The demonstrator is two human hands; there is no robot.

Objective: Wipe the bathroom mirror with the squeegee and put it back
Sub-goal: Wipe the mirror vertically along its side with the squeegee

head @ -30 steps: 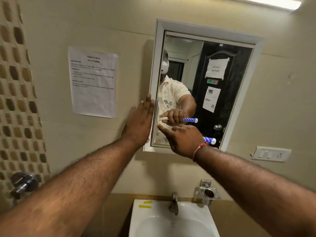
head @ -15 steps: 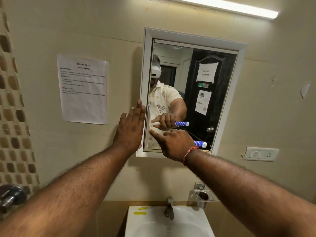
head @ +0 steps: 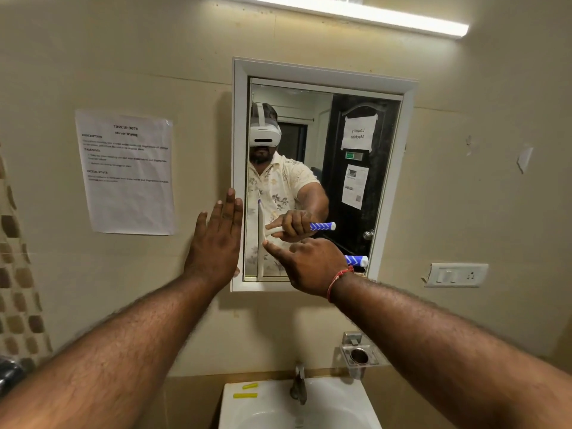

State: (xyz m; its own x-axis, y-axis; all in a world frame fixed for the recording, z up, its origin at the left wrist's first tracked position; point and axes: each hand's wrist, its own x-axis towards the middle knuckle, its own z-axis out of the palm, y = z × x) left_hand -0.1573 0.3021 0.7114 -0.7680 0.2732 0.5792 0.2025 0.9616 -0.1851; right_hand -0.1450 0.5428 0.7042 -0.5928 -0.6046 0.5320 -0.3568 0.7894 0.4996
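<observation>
A white-framed mirror (head: 391, 181) hangs on the beige wall. My right hand (head: 309, 267) grips the squeegee (head: 356, 260), whose blue and white handle end sticks out to the right of the hand. Its white blade stands upright against the glass near the mirror's lower left edge. My left hand (head: 216, 243) lies flat with straight fingers against the wall and the mirror's left frame. The mirror reflects a person in a patterned shirt holding the squeegee, and a dark door behind.
A paper notice (head: 127, 171) is taped to the wall left of the mirror. Below are a white basin (head: 340, 404) with a tap (head: 298, 385), a metal cup holder (head: 359, 354), and a switch plate (head: 455, 274) at right. A tube light (head: 356, 13) runs above.
The view has tilted up, so mirror and hands sit lower in frame. Both hands stay in the same places on the frame and glass; the squeegee blade remains near the mirror's left edge.
</observation>
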